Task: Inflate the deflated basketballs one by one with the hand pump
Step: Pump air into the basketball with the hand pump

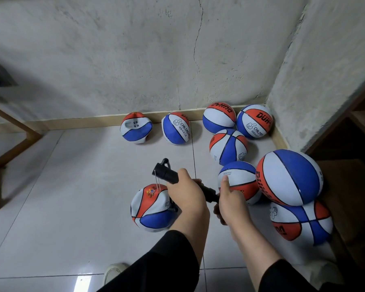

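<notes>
My left hand [187, 193] grips the barrel of a black hand pump [167, 172], held level above the floor. My right hand [230, 202] grips the pump's handle end, and part of the rod shows between the two hands. A thin hose hangs from the pump's far end down to a dented red, white and blue basketball [153, 208] on the tiles below my left hand. Two more deflated balls [136, 128] [175, 128] lean against the baseboard. Several round balls cluster at the right, the biggest-looking one [290, 178] stacked on another [301, 222].
A rough concrete wall [177, 60] and corner close off the back and right. Wooden furniture [346, 165] stands at the right edge, and a wooden frame [11, 144] at the left. My shoe [114, 272] shows at the bottom on the pale floor tiles.
</notes>
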Tool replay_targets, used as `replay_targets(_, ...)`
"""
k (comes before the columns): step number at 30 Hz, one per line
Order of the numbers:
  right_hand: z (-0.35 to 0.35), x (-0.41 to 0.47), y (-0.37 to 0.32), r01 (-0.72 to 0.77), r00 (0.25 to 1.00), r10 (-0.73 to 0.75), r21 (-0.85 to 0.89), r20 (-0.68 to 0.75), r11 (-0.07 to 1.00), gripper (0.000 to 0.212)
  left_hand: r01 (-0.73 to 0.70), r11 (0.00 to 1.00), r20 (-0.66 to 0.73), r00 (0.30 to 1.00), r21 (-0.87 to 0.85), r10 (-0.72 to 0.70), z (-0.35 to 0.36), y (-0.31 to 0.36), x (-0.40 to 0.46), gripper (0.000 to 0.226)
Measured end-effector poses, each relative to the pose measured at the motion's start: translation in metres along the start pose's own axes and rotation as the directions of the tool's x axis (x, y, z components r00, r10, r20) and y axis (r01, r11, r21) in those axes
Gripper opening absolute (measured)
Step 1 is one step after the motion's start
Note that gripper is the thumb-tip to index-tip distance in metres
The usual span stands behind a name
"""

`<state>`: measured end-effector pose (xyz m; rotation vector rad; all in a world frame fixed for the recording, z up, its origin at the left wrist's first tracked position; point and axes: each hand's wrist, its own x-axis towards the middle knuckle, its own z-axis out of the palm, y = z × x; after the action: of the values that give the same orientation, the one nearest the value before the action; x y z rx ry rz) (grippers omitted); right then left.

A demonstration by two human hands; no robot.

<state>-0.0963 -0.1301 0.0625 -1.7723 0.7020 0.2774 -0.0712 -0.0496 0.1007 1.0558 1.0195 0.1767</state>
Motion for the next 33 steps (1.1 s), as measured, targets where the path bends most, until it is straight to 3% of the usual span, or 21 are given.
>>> replay_targets(2, 0.004, -0.004, 0.002, 0.055, 0.998, -0.054, -0.038, 0.023, 0.998, 0.048, 0.001, 1.0, 0.008, 1.0, 0.015, -0.002, -0.003, -0.005, -0.004, 0.015)
replay_targets(6, -0.001, -0.007, -0.001, 0.044, 0.999, -0.044, -0.029, 0.012, 0.999, 0.059, 0.028, 1.0, 0.043, 0.999, 0.013, -0.028, -0.002, -0.003, -0.006, 0.017)
replay_targets(11, -0.031, -0.003, -0.001, -0.075, 0.997, 0.076, 0.078, -0.021, 0.994, 0.072, -0.001, 1.0, 0.042, 0.999, -0.02, 0.002, 0.001, 0.013, 0.005, 0.016)
replay_targets(15, -0.046, -0.004, 0.012, -0.134, 0.99, 0.138, 0.122, -0.025, 0.983, 0.07, -0.011, 1.0, 0.011, 1.0, -0.009, 0.011, -0.009, 0.022, 0.02, 0.035)
replay_targets(19, -0.036, -0.01, 0.01, -0.121, 0.992, 0.123, 0.115, -0.012, 0.986, 0.07, 0.0, 1.0, 0.0, 1.0, -0.023, 0.0, -0.01, 0.016, 0.012, 0.031)
replay_targets(23, -0.022, -0.015, 0.004, -0.085, 0.996, 0.086, 0.112, -0.003, 0.99, 0.067, 0.018, 1.0, 0.024, 1.0, -0.024, -0.018, -0.008, 0.012, -0.002, 0.013)
replay_targets(30, -0.011, -0.027, 0.003, 0.049, 0.997, -0.048, -0.002, 0.052, 0.999, 0.069, 0.033, 0.999, 0.025, 0.999, -0.004, -0.033, -0.018, -0.009, -0.02, 0.017)
replay_targets(33, -0.017, -0.029, 0.009, -0.009, 0.999, 0.008, 0.025, 0.043, 1.0, 0.072, 0.037, 0.999, 0.063, 0.997, 0.018, -0.038, -0.019, -0.011, -0.027, 0.014)
